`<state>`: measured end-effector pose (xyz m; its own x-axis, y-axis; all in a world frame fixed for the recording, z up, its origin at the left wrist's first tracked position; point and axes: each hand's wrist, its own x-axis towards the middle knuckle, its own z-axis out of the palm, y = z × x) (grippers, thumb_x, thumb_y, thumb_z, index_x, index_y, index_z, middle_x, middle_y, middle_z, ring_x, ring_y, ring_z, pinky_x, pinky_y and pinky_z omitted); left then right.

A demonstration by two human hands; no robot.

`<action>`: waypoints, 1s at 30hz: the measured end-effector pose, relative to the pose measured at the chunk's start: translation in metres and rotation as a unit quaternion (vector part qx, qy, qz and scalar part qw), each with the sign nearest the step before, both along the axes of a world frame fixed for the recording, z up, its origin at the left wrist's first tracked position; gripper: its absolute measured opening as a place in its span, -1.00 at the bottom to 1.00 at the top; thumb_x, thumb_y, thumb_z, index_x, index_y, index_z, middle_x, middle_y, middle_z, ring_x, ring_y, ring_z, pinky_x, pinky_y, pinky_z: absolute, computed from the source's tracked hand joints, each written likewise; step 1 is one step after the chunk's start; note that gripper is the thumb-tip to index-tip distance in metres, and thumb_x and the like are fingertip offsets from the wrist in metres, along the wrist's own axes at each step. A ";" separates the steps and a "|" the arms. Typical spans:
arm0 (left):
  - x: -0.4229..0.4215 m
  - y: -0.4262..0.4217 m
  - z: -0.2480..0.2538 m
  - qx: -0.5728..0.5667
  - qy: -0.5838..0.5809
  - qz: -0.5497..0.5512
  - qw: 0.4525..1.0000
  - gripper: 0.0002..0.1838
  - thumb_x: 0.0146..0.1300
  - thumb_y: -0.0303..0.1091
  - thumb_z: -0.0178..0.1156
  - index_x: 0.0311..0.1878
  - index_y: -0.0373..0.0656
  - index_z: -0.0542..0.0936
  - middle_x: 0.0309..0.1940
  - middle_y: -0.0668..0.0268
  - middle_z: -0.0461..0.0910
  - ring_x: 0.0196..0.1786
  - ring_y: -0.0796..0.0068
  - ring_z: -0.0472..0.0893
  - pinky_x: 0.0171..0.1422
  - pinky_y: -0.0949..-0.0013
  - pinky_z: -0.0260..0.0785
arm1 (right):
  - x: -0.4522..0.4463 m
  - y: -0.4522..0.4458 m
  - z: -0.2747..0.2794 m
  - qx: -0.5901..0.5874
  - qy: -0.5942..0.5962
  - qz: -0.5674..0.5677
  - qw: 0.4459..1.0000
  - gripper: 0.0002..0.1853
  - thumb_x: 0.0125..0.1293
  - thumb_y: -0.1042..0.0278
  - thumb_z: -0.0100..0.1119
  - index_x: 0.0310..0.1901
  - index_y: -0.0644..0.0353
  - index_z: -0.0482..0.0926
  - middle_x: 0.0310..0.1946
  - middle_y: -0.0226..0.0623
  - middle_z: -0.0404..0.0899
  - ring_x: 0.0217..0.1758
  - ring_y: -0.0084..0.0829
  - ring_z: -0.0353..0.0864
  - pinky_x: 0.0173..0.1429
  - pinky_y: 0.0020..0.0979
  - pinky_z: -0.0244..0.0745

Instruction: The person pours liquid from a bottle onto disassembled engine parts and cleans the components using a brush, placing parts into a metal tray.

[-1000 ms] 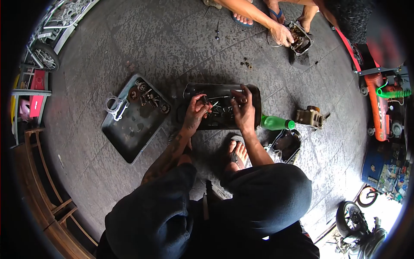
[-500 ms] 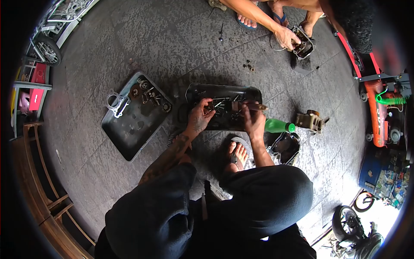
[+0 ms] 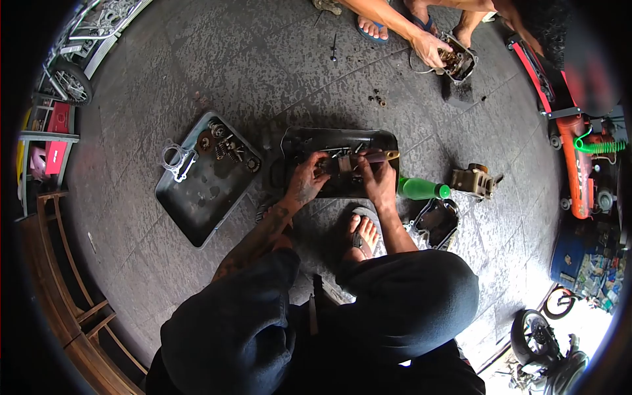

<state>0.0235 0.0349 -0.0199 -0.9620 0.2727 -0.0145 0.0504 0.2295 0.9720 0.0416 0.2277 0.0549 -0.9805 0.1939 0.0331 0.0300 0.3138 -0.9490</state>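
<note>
My left hand (image 3: 307,180) pinches a small dark metal part, largely hidden by the fingers, above a black tray (image 3: 289,141). In my right hand (image 3: 380,183) is a paintbrush (image 3: 382,157), its handle pointing right and its bristle end close to my left fingertips. Below both hands, several small metal parts (image 3: 339,152) lie in the tray. A green bottle (image 3: 421,189) rests on its side just right of my right hand.
At left, a second tray (image 3: 197,240) holds gears and springs, with a metal cylinder block (image 3: 176,162) on its edge. A cover (image 3: 437,224) and an engine part (image 3: 473,182) sit at right. Across the floor, another person's hand (image 3: 431,50) works on an engine casing (image 3: 466,64).
The paintbrush has moved left toward the part in my left hand, and its handle has tilted up. The other person's hand has shifted slightly on the casing.
</note>
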 end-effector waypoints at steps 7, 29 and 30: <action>0.000 0.002 0.013 0.074 -0.081 -0.034 0.993 -0.54 0.18 -0.58 0.28 0.14 -0.19 0.40 -0.03 0.30 0.52 0.01 0.54 0.53 0.01 0.46 0.44 | -0.002 -0.004 0.002 0.036 0.004 -0.004 0.999 -0.77 0.33 0.29 0.21 -0.13 0.29 0.57 -0.36 -0.12 0.68 -0.32 -0.33 0.73 -0.24 -0.35 0.55; 0.001 0.002 0.010 0.049 -0.095 0.002 0.994 -0.49 0.22 -0.47 0.28 0.21 -0.15 0.33 0.11 0.09 0.52 0.10 0.47 0.57 -0.11 0.43 0.47 | -0.003 -0.002 0.008 0.012 -0.016 -0.049 0.999 -0.81 0.32 0.32 0.22 -0.13 0.24 0.58 -0.38 -0.21 0.67 -0.31 -0.48 0.66 -0.19 -0.40 0.53; 0.001 0.004 0.016 0.033 -0.103 0.010 0.994 -0.50 0.22 -0.47 0.29 0.20 -0.16 0.34 0.08 0.14 0.53 0.05 0.51 0.57 -0.12 0.43 0.46 | -0.004 -0.001 0.004 0.013 -0.014 -0.049 0.999 -0.81 0.32 0.32 0.22 -0.13 0.24 0.58 -0.38 -0.21 0.67 -0.31 -0.48 0.66 -0.19 -0.40 0.53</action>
